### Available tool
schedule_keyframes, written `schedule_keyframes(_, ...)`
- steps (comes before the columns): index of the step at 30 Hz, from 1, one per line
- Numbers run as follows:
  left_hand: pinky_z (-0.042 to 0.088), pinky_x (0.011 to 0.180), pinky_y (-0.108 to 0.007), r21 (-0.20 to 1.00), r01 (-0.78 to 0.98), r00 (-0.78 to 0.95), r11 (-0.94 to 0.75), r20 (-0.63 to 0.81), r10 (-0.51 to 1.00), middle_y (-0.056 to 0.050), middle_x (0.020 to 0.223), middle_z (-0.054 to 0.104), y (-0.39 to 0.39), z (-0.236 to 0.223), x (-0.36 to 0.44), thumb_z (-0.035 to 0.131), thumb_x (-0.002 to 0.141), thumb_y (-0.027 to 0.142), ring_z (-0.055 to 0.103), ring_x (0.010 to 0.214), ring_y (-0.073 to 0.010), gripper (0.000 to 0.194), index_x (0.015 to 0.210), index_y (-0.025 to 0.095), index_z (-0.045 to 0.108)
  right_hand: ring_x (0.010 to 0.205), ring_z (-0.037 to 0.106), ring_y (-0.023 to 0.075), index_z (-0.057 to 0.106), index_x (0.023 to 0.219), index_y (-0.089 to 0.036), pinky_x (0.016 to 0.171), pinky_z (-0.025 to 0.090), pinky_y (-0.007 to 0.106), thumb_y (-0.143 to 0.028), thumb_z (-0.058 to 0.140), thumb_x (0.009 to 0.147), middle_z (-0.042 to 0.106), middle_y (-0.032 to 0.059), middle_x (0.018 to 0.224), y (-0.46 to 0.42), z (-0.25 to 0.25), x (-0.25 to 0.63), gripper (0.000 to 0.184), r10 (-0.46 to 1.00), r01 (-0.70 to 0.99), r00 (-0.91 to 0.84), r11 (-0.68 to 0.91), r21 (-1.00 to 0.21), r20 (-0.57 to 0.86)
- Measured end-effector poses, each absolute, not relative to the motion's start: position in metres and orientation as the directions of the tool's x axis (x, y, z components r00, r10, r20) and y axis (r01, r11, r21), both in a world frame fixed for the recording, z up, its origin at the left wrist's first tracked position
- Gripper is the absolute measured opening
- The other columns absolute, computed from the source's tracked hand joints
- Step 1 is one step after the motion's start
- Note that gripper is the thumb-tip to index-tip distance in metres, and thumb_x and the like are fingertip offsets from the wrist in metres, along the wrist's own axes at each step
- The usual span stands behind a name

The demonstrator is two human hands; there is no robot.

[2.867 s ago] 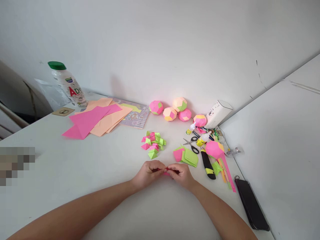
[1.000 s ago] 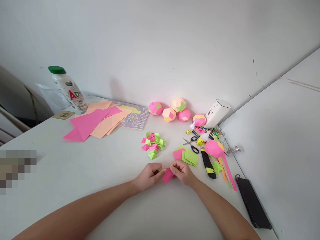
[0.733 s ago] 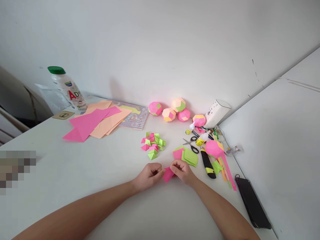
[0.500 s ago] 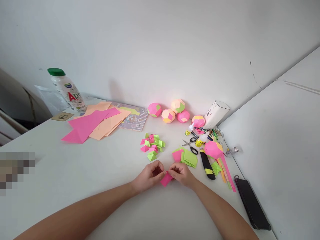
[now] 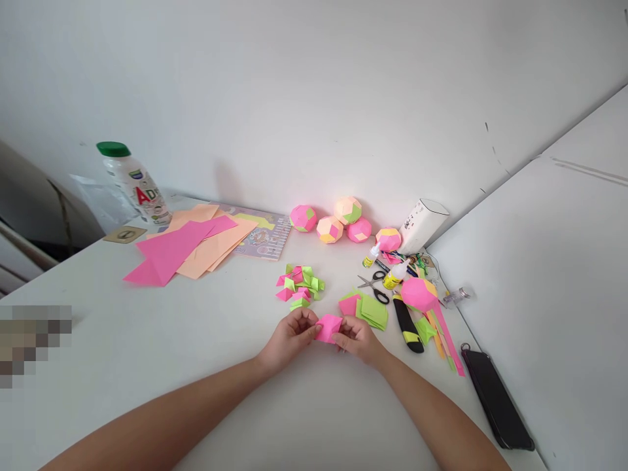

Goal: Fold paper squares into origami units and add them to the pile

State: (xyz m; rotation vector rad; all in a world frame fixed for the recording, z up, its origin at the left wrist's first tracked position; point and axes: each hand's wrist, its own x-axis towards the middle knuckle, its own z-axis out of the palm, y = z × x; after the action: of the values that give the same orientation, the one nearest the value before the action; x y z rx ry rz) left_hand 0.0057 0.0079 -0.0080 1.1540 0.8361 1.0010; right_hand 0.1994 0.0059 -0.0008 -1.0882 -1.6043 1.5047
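Note:
A small pink paper square (image 5: 328, 328) with crease lines is held up between both hands, just above the table. My left hand (image 5: 293, 335) pinches its left side between thumb and fingers. On the right side, my right hand (image 5: 360, 337) grips it the same way, the fingers partly hidden behind the paper. Beyond the left hand lies a heap of folded green and pink paper pieces (image 5: 300, 286). A stack of green paper squares (image 5: 373, 310), with a pink square (image 5: 349, 305) beside it, lies just past the right hand.
Scissors (image 5: 375, 286), glue bottles (image 5: 394, 275), a black cutter (image 5: 407, 324) and a phone (image 5: 496, 397) lie to the right. Paper balls (image 5: 330, 229) sit along the wall. Large pink sheets (image 5: 171, 252), a notebook (image 5: 267, 239) and a white bottle (image 5: 140, 186) are at the left.
The pink paper has been raised and turned so that more of its face shows. Both hands have shifted their grip to its opposite sides, the left hand moving slightly away from the right.

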Motion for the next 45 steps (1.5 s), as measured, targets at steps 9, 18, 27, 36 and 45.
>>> schedule_keyframes(9,0.044,0.061,-0.026,0.96,-0.186,0.518,0.211,-0.086,0.851,-0.002,0.074,0.063,0.007,0.003,0.005,0.067,0.071,0.037,0.058,0.066,-0.0131,0.03,0.089,0.015,0.057,0.048,0.052,0.0097,0.055,0.071,-0.015,0.047,0.042,0.022,-0.04,0.063,0.074,0.057,-0.0028,0.056,0.01,0.006,0.195,0.027,0.93,0.033,-0.356,-0.079,-0.996,-0.086)
schedule_keyframes(18,0.046,0.071,-0.03,0.919,-0.059,0.678,0.391,-0.25,0.691,-0.004,0.072,0.064,0.02,0.023,-0.014,0.065,0.071,0.04,0.06,0.07,-0.0145,0.028,0.073,0.012,0.06,0.045,0.049,0.0089,0.052,0.061,-0.015,0.045,0.04,0.021,-0.039,0.068,0.067,0.054,-0.0042,0.052,0.017,0.02,0.178,0.03,0.927,0.003,-0.277,-0.263,-0.965,-0.253)
schedule_keyframes(27,0.041,0.045,-0.021,0.966,-0.185,0.625,0.182,-0.027,0.78,0.004,0.066,0.057,0.009,0.001,-0.02,0.062,0.077,0.036,0.053,0.049,-0.0085,0.034,0.09,0.02,0.035,0.045,0.05,0.0089,0.055,0.067,-0.015,0.042,0.039,0.02,-0.042,0.065,0.072,0.056,-0.0037,0.054,0.013,0.009,0.155,0.03,0.916,0.066,-0.36,-0.164,-0.984,-0.177)
schedule_keyframes(36,0.043,0.043,-0.022,0.96,-0.241,0.496,0.143,-0.005,0.868,0.006,0.067,0.056,0.007,0.003,-0.016,0.059,0.079,0.037,0.053,0.046,-0.0101,0.043,0.106,0.025,0.028,0.045,0.053,0.0092,0.053,0.07,-0.015,0.039,0.041,0.018,-0.041,0.058,0.079,0.057,-0.0028,0.054,0.01,-0.001,0.162,0.028,0.907,-0.009,-0.413,-0.095,-0.995,-0.083)
schedule_keyframes(45,0.044,0.061,-0.024,0.993,-0.108,0.482,0.053,0.005,0.876,0.001,0.074,0.057,0.005,-0.01,-0.021,0.056,0.08,0.037,0.055,0.067,-0.0124,0.025,0.096,0.02,0.048,0.041,0.051,0.008,0.059,0.078,-0.014,0.04,0.043,0.019,-0.04,0.064,0.075,0.057,-0.0037,0.053,0.012,-0.002,0.162,0.027,0.911,-0.037,-0.398,-0.134,-0.99,-0.109)
